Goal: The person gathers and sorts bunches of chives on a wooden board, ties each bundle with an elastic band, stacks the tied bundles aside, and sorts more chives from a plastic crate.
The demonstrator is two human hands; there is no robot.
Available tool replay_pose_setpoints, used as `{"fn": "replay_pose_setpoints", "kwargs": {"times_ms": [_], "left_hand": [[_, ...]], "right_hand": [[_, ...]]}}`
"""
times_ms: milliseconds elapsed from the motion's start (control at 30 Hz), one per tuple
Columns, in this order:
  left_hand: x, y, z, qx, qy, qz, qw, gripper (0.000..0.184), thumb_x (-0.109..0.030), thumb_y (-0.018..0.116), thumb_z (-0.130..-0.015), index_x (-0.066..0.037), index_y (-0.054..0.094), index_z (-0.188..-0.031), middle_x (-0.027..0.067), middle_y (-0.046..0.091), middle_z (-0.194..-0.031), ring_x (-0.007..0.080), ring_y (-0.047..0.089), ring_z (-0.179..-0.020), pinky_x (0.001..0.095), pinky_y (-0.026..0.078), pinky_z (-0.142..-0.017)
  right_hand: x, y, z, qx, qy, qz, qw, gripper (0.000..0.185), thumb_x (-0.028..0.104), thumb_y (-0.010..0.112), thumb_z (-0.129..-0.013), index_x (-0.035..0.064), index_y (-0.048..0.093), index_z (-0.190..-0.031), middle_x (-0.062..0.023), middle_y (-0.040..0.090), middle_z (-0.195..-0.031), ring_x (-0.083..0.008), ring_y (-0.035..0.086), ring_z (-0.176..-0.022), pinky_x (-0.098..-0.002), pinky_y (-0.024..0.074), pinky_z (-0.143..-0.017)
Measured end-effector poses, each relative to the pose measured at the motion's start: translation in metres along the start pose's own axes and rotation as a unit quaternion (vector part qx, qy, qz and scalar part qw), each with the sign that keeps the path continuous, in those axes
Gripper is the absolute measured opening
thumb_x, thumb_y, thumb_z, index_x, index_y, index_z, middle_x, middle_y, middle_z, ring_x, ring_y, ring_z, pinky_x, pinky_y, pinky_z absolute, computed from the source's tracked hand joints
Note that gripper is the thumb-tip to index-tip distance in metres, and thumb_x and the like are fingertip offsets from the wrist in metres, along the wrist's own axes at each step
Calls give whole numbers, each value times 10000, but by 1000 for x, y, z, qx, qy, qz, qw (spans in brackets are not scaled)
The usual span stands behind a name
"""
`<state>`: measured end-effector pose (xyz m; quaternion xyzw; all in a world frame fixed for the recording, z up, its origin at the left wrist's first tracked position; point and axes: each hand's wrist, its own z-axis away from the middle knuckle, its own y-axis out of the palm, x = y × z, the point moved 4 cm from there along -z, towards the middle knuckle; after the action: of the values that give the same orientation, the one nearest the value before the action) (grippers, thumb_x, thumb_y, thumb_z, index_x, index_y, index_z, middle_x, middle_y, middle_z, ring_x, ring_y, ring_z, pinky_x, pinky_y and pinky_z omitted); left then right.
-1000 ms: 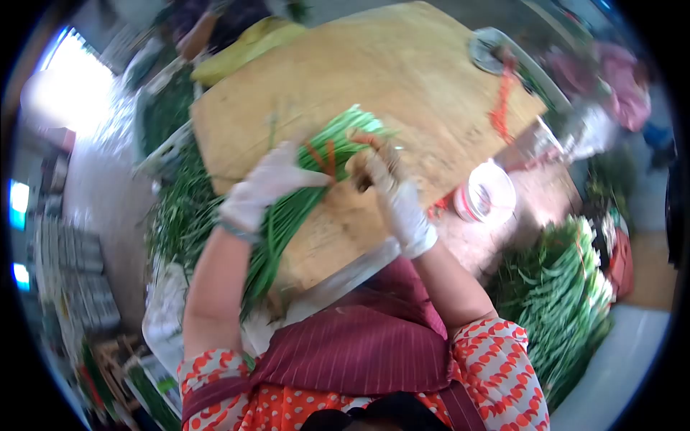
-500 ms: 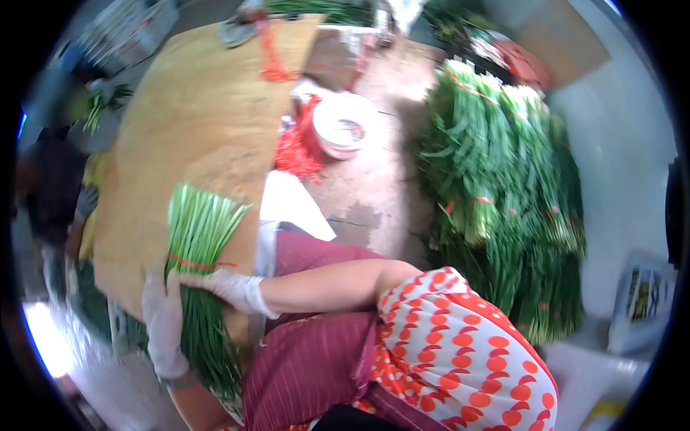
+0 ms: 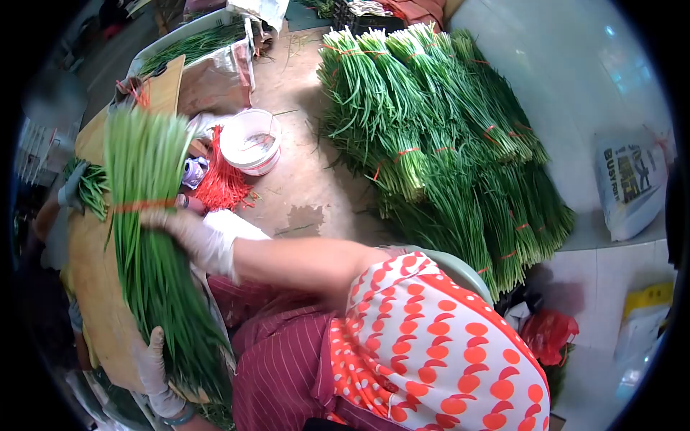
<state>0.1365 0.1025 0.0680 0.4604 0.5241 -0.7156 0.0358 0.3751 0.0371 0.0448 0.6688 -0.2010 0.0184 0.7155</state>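
Observation:
A bundle of garlic chives (image 3: pixel 154 266), bound with a red tie, is tilted up over the wooden board (image 3: pixel 86 266), pale stem ends towards the far side. My right hand (image 3: pixel 192 241), in a white glove, is closed on it just below the tie; its fingertips are partly lost behind the leaves. My left hand (image 3: pixel 159 377), also gloved, is beside the lower leaves with its thumb stretched out. Its other fingers are largely hidden. The bundle's stem end is smeared by motion.
Tied chive bundles (image 3: pixel 431 144) are stacked on the floor at right. A white bucket (image 3: pixel 251 144) stands beside red ties (image 3: pixel 219 176) near the board. Across the board, another person's gloved hand (image 3: pixel 70 190) holds some chives. A plastic bag (image 3: pixel 629 183) lies far right.
My right hand has raised the chive bundle from the board and moved it forward and left. My left hand has slid down from beside the tie to the leaves. The view has swung right.

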Motion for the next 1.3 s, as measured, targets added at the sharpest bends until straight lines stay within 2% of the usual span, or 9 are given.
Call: {"fn": "replay_pose_setpoints", "kwargs": {"times_ms": [167, 300, 500, 667, 833, 967, 1067, 1233, 1300], "left_hand": [[-11, 22, -1, 115, -69, 115, 984, 605, -337, 609, -857, 22, 411, -1302, 115, 542, -1148, 209, 501, -1042, 315, 355, -948], [1, 17, -6, 100, -66, 180, 976, 541, -284, 583, -879, 0, 415, -1308, 68, 547, -1007, 149, 512, -931, 271, 382, -889], [41, -12, -8, 44, -105, 189, 975, 545, -347, 561, -892, -41, 421, -1321, 83, 525, -1052, 130, 525, -916, 265, 426, -893], [44, -8, -18, 37, -125, 207, 970, 478, -258, 529, -919, -11, 413, -1311, 68, 543, -1027, 133, 519, -922, 274, 418, -898], [37, -4, -16, 30, -110, 220, 969, 484, -262, 532, -918, -8, 411, -1312, 69, 549, -1021, 134, 530, -912, 269, 431, -886], [52, -15, -3, 18, -124, 219, 968, 485, -256, 546, -912, 0, 418, -1304, 68, 550, -1022, 135, 526, -918, 269, 427, -880], [66, -19, 21, -20, -151, 213, 965, 500, -261, 565, -901, 6, 421, -1298, 69, 552, -1024, 135, 522, -919, 265, 425, -869], [60, -11, 67, -74, -179, 218, 956, 536, -280, 607, -874, 12, 429, -1287, 64, 559, -1020, 130, 518, -922, 251, 419, -851], [52, -2, 74, -43, -189, 247, 950, 540, -274, 623, -865, 13, 433, -1281, 57, 561, -1014, 122, 514, -925, 237, 410, -845]], "right_hand": [[148, -14, 18, 3, -243, -4, 970, 375, 258, 607, -830, 86, 530, -1154, -74, 625, -1020, -182, 624, -861, -325, 529, -790], [261, -66, 67, -118, -476, 62, 869, 634, 461, 764, -618, 131, 535, -1110, -42, 582, -1030, -221, 559, -953, -390, 480, -861], [351, -171, 183, -265, -676, -11, 687, 620, 516, 622, -753, 126, 500, -1220, -81, 561, -1199, -278, 531, -1075, -482, 411, -948], [294, -290, 231, -599, -551, -101, 573, 532, 505, 523, -833, 139, 497, -1218, -81, 531, -1224, -264, 505, -1088, -418, 377, -947], [259, -372, 226, -697, -390, -112, 591, 312, 452, 594, -807, 173, 458, -771, 1, 468, -662, -139, 432, -607, -304, 344, -590], [285, -388, 239, -696, -408, -34, 590, 329, 433, 600, -813, 140, 480, -724, -17, 443, -559, -163, 371, -423, -298, 265, -369], [287, -371, 249, -622, -329, 4, 710, 336, 423, 590, -822, 132, 481, -694, -12, 461, -573, -160, 411, -446, -297, 295, -402], [298, -377, 215, -623, -265, 229, 699, 323, 279, 586, -839, 102, 592, -1108, -71, 598, -1156, -197, 615, -903, -295, 462, -701], [284, -352, 158, -533, -188, 336, 753, 306, 263, 601, -839, 77, 605, -1082, -75, 620, -1077, -172, 606, -867, -290, 466, -734]]}}
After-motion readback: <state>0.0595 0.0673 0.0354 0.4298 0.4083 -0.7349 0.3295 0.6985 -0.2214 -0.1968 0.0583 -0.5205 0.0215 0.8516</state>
